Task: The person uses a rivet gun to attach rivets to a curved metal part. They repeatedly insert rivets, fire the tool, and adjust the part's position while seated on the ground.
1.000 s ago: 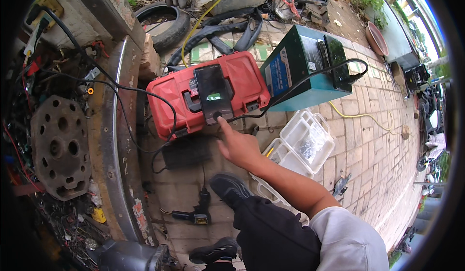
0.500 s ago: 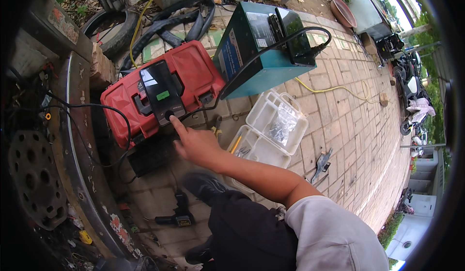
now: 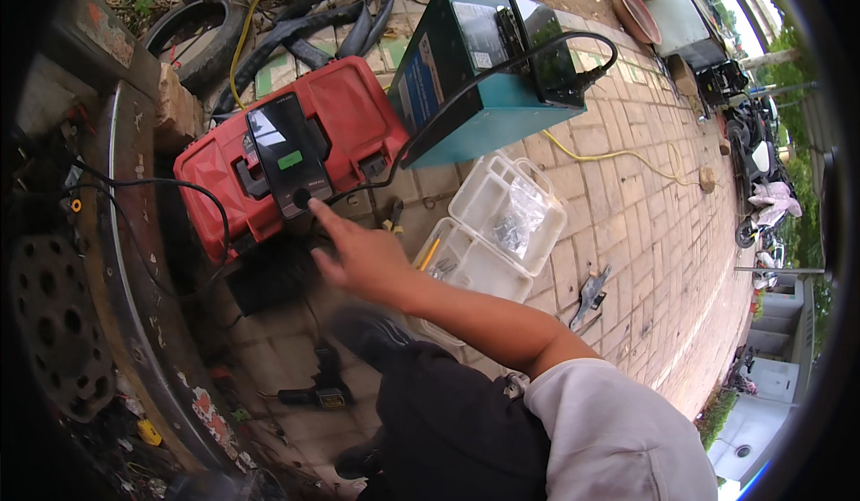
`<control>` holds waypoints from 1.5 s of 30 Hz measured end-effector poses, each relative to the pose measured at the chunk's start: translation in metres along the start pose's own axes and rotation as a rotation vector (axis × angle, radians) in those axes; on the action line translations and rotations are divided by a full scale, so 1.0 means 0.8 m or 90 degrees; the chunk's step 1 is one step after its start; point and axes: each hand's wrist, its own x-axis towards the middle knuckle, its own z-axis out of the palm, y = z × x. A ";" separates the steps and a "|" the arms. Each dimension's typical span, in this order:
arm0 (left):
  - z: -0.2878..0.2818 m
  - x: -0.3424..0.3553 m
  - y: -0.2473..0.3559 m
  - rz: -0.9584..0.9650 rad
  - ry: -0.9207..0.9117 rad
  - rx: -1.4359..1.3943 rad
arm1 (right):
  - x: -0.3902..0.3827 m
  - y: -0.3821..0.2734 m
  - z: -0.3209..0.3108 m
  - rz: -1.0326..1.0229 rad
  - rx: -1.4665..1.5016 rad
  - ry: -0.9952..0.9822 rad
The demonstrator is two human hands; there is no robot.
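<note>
A black flat device (image 3: 288, 156) with a dark glossy face, a green patch and a round black button (image 3: 302, 197) lies on a red plastic case (image 3: 354, 107). My right hand (image 3: 363, 259) holds nothing. Its index finger is stretched out with the tip at the edge of the round button, and the thumb stands apart from it; whether the tip touches cannot be made out. A thick black cable (image 3: 466, 98) runs from near the device's lower end to a teal box-shaped unit (image 3: 502, 125). My left hand is out of view.
An open clear plastic box (image 3: 484, 263) holds a bag of small parts and a yellow stick. Grey pliers-like tool (image 3: 591, 295), a black pistol-shaped tool (image 3: 327, 384) and a black block (image 3: 269, 277) lie on the paving. A metal beam (image 3: 148, 322) edges the left; rubber tubes (image 3: 305, 30) lie behind.
The view has shifted slightly, so the red case and device sit higher and further left. My right fingertip is slightly further right of the round button's middle.
</note>
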 end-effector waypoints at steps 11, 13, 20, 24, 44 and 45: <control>-0.005 -0.002 0.001 -0.018 -0.018 -0.001 | -0.264 0.203 -0.135 0.554 -0.038 0.019; -0.006 -0.001 0.003 -0.015 -0.017 0.000 | -0.314 0.203 -0.124 0.599 -0.087 -0.067; -0.014 -0.002 0.008 -0.010 -0.011 0.002 | -0.342 0.174 -0.041 0.384 -0.026 -0.114; -0.020 -0.004 0.007 -0.017 -0.011 0.008 | -0.322 0.170 -0.026 0.294 -0.094 -0.119; -0.020 -0.003 0.010 -0.031 -0.024 0.013 | -0.310 0.185 0.005 0.246 -0.226 -0.210; -0.020 -0.002 0.010 -0.031 -0.024 0.011 | -0.309 0.185 0.007 0.248 -0.222 -0.213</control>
